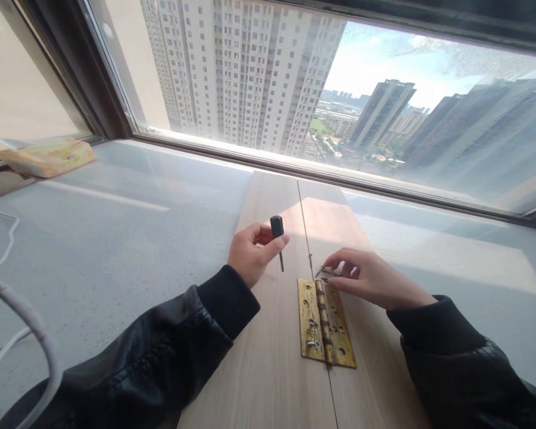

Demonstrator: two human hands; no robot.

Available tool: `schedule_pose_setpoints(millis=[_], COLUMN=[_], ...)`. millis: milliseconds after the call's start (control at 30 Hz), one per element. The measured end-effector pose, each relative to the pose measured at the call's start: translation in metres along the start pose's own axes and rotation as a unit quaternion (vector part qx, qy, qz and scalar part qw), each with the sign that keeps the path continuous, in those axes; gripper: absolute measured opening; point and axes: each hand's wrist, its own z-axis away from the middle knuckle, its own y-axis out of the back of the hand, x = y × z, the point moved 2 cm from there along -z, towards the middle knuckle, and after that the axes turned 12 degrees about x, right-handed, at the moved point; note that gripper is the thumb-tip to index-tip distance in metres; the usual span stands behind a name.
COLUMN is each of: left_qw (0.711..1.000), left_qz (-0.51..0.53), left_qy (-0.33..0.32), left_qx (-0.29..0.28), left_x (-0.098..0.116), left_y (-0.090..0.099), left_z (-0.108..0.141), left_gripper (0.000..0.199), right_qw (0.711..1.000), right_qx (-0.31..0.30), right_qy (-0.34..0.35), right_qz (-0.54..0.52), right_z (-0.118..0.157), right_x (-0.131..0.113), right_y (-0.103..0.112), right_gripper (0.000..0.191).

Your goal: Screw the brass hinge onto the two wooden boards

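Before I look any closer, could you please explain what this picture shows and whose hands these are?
There is no machine here: these are a person's bare hands, seen by a camera worn on their head. It looks forward and down, towards a window. On the speckled surface lie pale wooden boards, with a brass-coloured hinge across their seam and screws on it. The left hand holds a small black-handled screwdriver. The right hand has its fingertips at some loose screws; its grip is unclear.
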Motion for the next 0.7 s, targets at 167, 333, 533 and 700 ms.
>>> schedule_pose_setpoints(millis=[167, 333, 533, 700], left_qw=[1.0, 1.0, 1.0, 1.0], left_qz=[-0.013, -0.014, -0.003, -0.006], left_qy=[-0.009, -0.006, -0.006, -0.01], left_qx=[-0.003, 0.002, 0.007, 0.005], left_x=[0.0014, 0.0012, 0.0005, -0.0007], left_y=[0.0013, 0.001, 0.0006, 0.001], left_z=[0.0009, 0.0004, -0.0005, -0.0003], left_gripper=[0.033, 0.034, 0.034, 0.035], right_qw=[1.0, 1.0, 0.999, 0.997], right_qx=[0.006, 0.02, 0.039, 0.049], right_qy=[0.0, -0.001, 0.023, 0.06], right_qz=[0.006, 0.003, -0.011, -0.018], right_z=[0.0, -0.0015, -0.0013, -0.002], right_x=[-0.0013, -0.0035, -0.0039, -0.0064], right_y=[-0.0015, -0.0031, -0.0058, -0.0095], right_gripper=[0.027, 0.025, 0.033, 0.026])
